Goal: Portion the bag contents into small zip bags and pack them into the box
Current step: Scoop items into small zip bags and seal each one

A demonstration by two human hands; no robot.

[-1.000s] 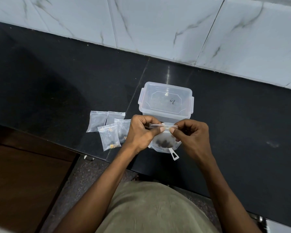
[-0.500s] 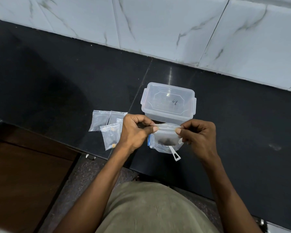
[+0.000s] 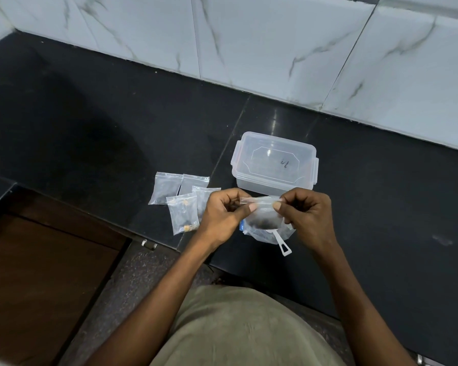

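Observation:
Both hands hold one small clear zip bag point(image 3: 262, 212) by its top strip, just in front of the clear plastic box point(image 3: 275, 165). My left hand point(image 3: 224, 215) pinches the strip's left end and my right hand point(image 3: 308, 215) pinches its right end. Dark material shows in the small bag's bottom. Under it on the counter lies a larger clear bag point(image 3: 269, 233) with dark contents and a white plastic scoop point(image 3: 283, 247) whose handle sticks out toward me. The box has its lid on. Several small zip bags point(image 3: 183, 199) lie to the left.
The black stone counter point(image 3: 90, 128) runs back to a white marble-tiled wall point(image 3: 249, 48). Its front edge steps down near my body, with a brown wooden panel point(image 3: 37, 273) at the lower left and a small metal fitting point(image 3: 148, 244) by the edge.
My hands have stayed on the small bag's top strip, with my fingers shifting along it. The camera view has drifted slightly.

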